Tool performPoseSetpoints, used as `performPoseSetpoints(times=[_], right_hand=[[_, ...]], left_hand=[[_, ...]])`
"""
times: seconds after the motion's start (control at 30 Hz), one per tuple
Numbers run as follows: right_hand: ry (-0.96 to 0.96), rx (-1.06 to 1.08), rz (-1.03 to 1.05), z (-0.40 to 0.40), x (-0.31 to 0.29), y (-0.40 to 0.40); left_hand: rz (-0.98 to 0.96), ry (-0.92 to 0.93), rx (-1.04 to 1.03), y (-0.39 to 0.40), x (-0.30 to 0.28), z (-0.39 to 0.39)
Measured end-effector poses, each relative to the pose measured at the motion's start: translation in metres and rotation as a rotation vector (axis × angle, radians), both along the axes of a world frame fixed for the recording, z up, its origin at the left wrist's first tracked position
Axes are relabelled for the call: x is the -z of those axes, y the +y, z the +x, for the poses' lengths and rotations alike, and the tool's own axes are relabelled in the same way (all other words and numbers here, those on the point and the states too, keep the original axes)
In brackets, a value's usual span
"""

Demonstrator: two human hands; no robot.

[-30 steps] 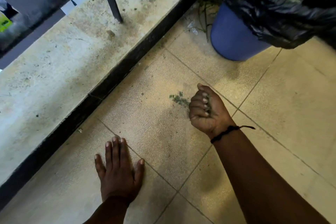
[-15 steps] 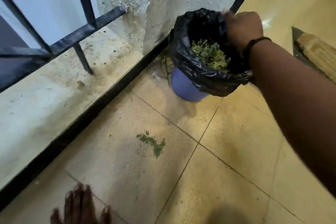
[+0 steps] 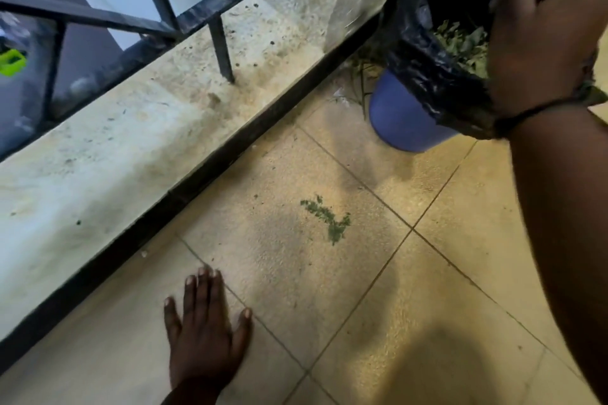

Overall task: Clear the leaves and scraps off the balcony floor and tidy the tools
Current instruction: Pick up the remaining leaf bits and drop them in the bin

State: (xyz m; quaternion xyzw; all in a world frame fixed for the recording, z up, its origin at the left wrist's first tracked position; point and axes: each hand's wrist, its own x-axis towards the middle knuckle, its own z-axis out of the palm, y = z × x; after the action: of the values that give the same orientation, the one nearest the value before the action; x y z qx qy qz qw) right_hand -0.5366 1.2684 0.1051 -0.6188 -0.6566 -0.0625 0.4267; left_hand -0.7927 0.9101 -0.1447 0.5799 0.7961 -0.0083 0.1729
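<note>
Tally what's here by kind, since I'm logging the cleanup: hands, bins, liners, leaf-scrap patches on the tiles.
Hands: 2, left hand flat on the tile, right hand at the bin's mouth
Blue bin: 1
Black bin liner: 1
Leaf-scrap patch on the tiles: 1
Total: 5

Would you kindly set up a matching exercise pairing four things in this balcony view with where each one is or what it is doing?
Things:
1. left hand
2. right hand
3. leaf scraps
4. blue bucket

Places or states:
A. scattered on a floor tile, touched by neither hand
B. pressed flat on the floor, fingers spread
C. lined with a black bag holding green leaves
D. raised over the open bag

Pairs: 1-B, 2-D, 3-A, 4-C
</note>
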Motion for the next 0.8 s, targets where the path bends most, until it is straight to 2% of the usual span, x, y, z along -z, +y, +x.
performPoseSetpoints(times=[0.07,0.13,0.17,0.23,0.33,0.43,0.6,0.8], right_hand=[[0.105,-0.18,0.039,-0.037,0.034,-0.057],[0.014,-0.333,-0.161,-0.066,0.095,-0.126],[-0.068,-0.345,-0.321,-0.072,0.128,-0.164],[-0.205,-0.196,-0.69,-0.071,0.188,-0.233],[-0.272,0.065,-0.981,-0.064,0.237,-0.295],[-0.268,0.161,-1.022,-0.074,0.249,-0.29],[-0.181,0.18,-1.0,-0.102,0.248,-0.217],[-0.213,-0.063,-0.914,-0.108,0.25,-0.156]], left_hand=[[0.003,0.007,0.002,-0.001,0.0,0.001],[-0.004,0.016,0.005,-0.003,0.001,0.0],[-0.008,0.018,0.005,-0.003,0.002,0.0],[-0.016,0.026,0.005,-0.004,0.004,-0.001],[-0.019,0.03,0.0,-0.004,0.006,-0.001],[0.002,0.019,0.003,-0.005,0.006,-0.001],[0.029,-0.008,0.003,-0.005,0.005,0.001],[0.022,-0.022,-0.001,-0.004,0.006,0.0]])
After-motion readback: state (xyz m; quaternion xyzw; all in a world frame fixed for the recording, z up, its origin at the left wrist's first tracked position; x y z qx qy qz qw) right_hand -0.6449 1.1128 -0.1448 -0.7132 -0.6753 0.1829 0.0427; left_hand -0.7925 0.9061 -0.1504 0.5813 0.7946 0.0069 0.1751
